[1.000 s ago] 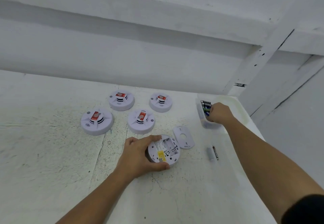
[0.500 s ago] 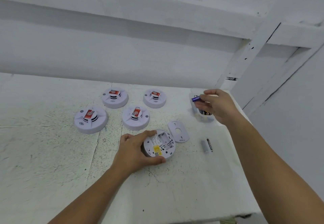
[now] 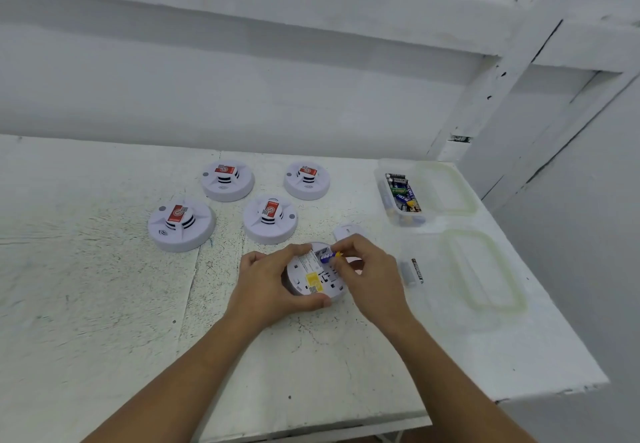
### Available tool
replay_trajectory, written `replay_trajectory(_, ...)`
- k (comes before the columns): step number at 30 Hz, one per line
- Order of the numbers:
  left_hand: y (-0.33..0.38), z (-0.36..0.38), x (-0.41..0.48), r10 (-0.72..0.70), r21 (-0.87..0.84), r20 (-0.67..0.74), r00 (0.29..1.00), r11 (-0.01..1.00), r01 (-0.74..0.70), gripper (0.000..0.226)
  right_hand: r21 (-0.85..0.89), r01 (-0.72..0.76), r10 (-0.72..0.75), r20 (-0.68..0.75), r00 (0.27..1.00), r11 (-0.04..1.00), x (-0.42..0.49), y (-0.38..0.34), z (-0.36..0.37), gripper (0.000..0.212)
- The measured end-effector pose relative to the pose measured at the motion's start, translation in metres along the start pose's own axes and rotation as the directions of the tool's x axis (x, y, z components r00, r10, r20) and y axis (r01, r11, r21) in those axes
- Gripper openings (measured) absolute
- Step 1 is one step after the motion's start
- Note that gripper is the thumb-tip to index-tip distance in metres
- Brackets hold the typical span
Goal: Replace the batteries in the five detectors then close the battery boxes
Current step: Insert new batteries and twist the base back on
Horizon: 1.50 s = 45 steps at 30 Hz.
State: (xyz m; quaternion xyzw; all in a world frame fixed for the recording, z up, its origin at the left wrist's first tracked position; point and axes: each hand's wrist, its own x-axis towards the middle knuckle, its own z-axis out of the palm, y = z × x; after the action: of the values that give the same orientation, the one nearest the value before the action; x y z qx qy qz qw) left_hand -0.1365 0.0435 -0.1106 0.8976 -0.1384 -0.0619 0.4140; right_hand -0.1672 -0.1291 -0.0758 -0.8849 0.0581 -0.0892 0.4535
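An upturned detector (image 3: 313, 281) is being gripped on the worktop (image 3: 104, 304) by the left hand (image 3: 270, 283). Its fingers (image 3: 294, 250) are being curled round the far rim, and the thumb is being pressed against the near edge. The underside of this detector is being turned to the camera, showing a yellow label and an open battery bay. A purple battery (image 3: 327, 255) is being pinched by the fingers (image 3: 348, 245) of the right hand (image 3: 372, 279) and is being held sideways over the far part of that bay. Whether it is being seated there cannot be told. Just beyond the right hand, a white cover plate (image 3: 346, 231) is lying flat, partly hidden by the knuckles. Four more units are sitting dome-up with red labels, apart from one another: a near-left detector (image 3: 181, 226), a far-left detector (image 3: 228, 181), a far-right detector (image 3: 306, 181) and a middle detector (image 3: 270, 220). Two loose batteries (image 3: 408, 272) are lying side by side to the right of the hands. Farther back, a clear box (image 3: 391, 207) of mixed batteries is standing open, with a far lid (image 3: 446, 188) beside it and a near lid (image 3: 481, 269) closer in.
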Motion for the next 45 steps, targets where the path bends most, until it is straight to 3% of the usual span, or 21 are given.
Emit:
replay_trajectory(3, -0.001, 0.001, 0.001, 0.018, -0.003, -0.010, 1.000, 1.000, -0.018, 0.082, -0.135, 0.121, -0.123, -0.009, 0.992, 0.983, -0.011, 0.008, 0.006, 0.011)
replay_trajectory(8, 0.000, 0.001, 0.001, 0.043, 0.004, -0.032, 0.999, 0.999, -0.043, 0.088, -0.190, 0.176, -0.172, 0.033, 0.984, 0.966, -0.016, 0.019, 0.006, 0.016)
replay_trajectory(16, -0.001, 0.002, 0.002, 0.083, 0.031, -0.039, 0.996, 0.996, -0.082, 0.085, -0.119, 0.157, -0.141, 0.137, 0.981, 0.980, -0.008, 0.023, -0.008, 0.016)
replay_trajectory(29, -0.004, 0.007, 0.007, 0.148, 0.084, -0.105, 0.983, 0.987, -0.140, 0.086, -0.027, 0.034, -0.030, 0.116, 0.993, 0.999, 0.002, 0.025, -0.002, 0.017)
replay_trajectory(35, -0.005, 0.008, 0.009, 0.148, 0.086, -0.107, 0.983, 0.987, -0.139, 0.085, -0.070, 0.103, -0.094, 0.129, 0.987, 0.992, 0.000, 0.026, -0.004, 0.017)
replay_trajectory(40, -0.006, 0.008, 0.009, 0.139, 0.081, -0.092, 0.986, 0.988, -0.132, 0.086, -0.204, 0.287, -0.267, 0.119, 0.956, 0.936, -0.006, 0.026, 0.004, 0.019)
replay_trajectory(45, -0.005, 0.007, 0.009, 0.123, 0.068, -0.088, 0.988, 0.991, -0.117, 0.087, -0.220, 0.237, -0.188, 0.222, 0.957, 0.946, 0.007, 0.017, -0.005, 0.016)
